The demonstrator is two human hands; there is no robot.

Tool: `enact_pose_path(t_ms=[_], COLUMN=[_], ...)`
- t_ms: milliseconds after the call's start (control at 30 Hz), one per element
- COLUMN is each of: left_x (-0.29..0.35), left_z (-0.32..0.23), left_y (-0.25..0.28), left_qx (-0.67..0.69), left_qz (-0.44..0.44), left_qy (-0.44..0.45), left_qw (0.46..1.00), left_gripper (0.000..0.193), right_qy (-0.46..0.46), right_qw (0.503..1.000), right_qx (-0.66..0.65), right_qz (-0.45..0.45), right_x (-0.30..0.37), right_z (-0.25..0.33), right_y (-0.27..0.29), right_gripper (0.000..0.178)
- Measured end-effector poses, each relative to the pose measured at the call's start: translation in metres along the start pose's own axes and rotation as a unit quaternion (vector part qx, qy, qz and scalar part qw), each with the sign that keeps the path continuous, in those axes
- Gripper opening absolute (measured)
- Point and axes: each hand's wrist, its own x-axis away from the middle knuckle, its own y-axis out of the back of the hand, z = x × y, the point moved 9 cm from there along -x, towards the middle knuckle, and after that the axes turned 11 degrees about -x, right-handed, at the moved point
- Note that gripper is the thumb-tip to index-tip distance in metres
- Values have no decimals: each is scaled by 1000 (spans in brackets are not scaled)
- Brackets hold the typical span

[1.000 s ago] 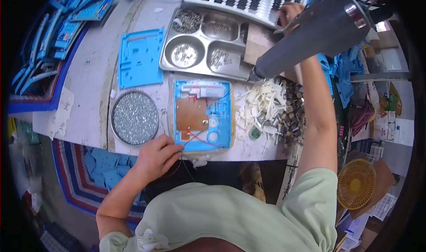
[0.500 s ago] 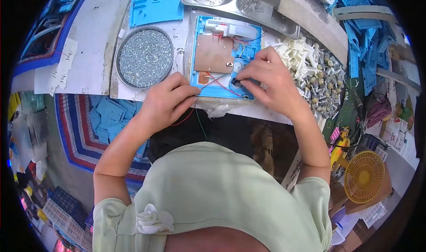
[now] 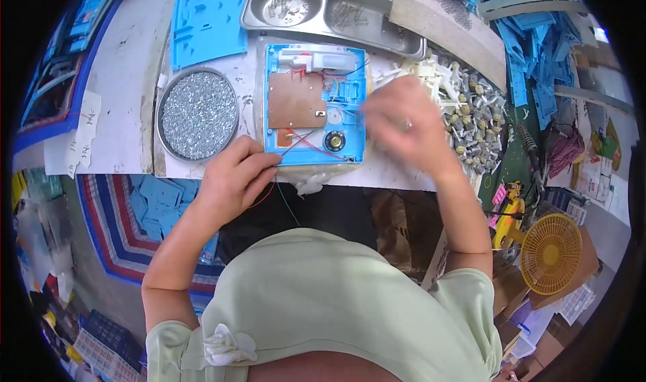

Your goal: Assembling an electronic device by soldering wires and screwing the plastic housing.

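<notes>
Bright blue colours the rectangular plastic casing (image 3: 316, 159), set against the brown of its flat rectangular board (image 3: 296, 102), the red of its thin wires (image 3: 307, 140) and the black of a round part (image 3: 334, 141) with a gold-toned centre. Silvery grey covers the small metal pieces (image 3: 200, 115) in the round dish, while a heap of plastic parts (image 3: 431, 76) is creamy white. Red, white and blue stripes band the woven bag (image 3: 111, 237), beside a pale green, plain short-sleeved shirt (image 3: 323, 294).
</notes>
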Motion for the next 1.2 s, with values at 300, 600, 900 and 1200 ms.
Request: enact_pose_path(t_ms=[300, 600, 900, 1200], left_x=[-36, -264, -282, -80], left_z=[-10, 16, 6, -36], left_y=[18, -49, -57, 9], left_qx=[9, -163, -280, 284], left_qz=[202, 63, 40, 71], left_qy=[11, -150, -150, 125], left_qw=[979, 973, 947, 948], left_gripper=[21, 18, 19, 19], right_qy=[-72, -169, -275, -137], right_qw=[955, 970, 931, 968], right_qx=[284, 67, -116, -161], right_qz=[-37, -159, -208, -135], right_x=[-13, 22, 59, 54], right_z=[-33, -13, -31, 25], right_y=[37, 73, 72, 29], right_gripper=[15, 19, 16, 19])
